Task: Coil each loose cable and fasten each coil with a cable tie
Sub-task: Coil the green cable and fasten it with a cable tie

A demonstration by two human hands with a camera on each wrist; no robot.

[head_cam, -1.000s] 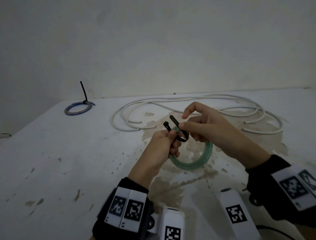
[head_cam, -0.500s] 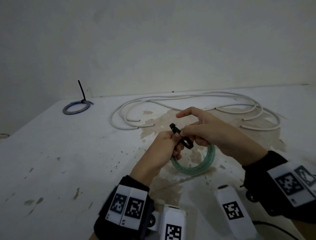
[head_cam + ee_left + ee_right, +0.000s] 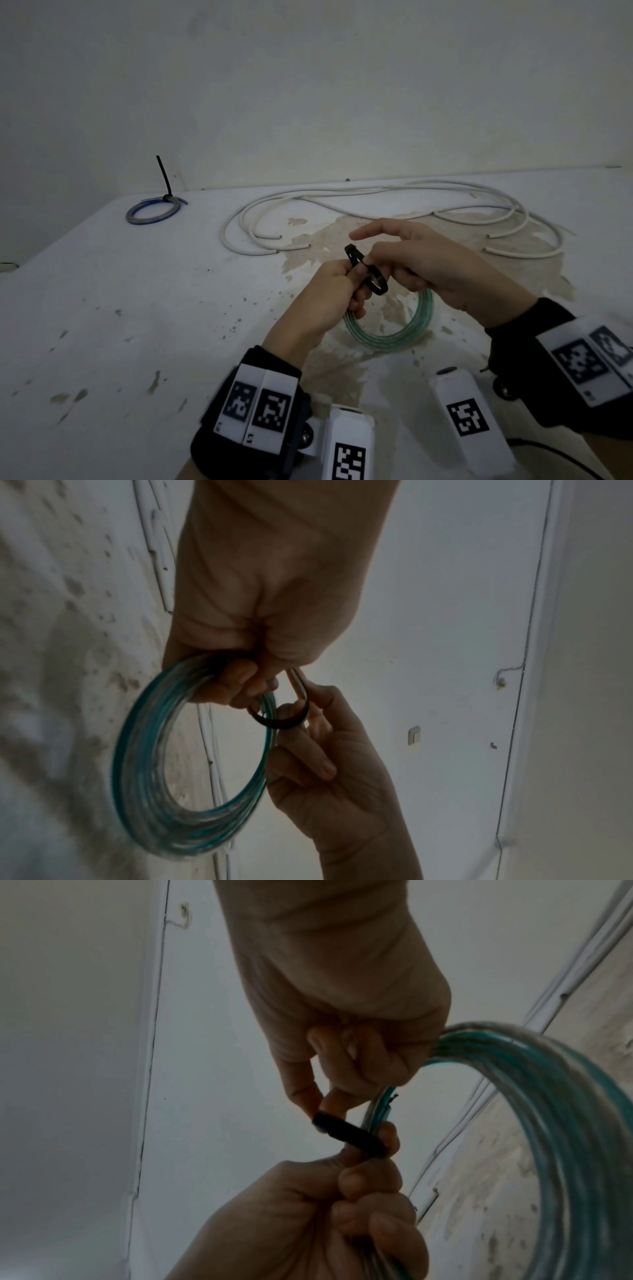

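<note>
A green translucent cable coil (image 3: 394, 337) hangs just above the stained white table (image 3: 137, 325). My left hand (image 3: 339, 291) grips the coil's upper left part, its thumb against the black cable tie (image 3: 368, 270). The tie loops round the coil's strands. My right hand (image 3: 387, 262) pinches the tie between thumb and fingers. In the left wrist view the tie (image 3: 281, 722) forms a small loop round the coil (image 3: 164, 777). In the right wrist view my right hand (image 3: 318, 1104) pinches one end of the tie (image 3: 349, 1137), beside the coil (image 3: 565, 1123).
A long loose white cable (image 3: 342, 205) sprawls across the back of the table. A blue coil (image 3: 150, 214) lies at the far left, bound by a black tie whose tail stands upright. A wall rises behind the table.
The tie's two ends, spread apart a second ago, have come together and its loop round the coil has shrunk. Both hands shifted slightly right.
</note>
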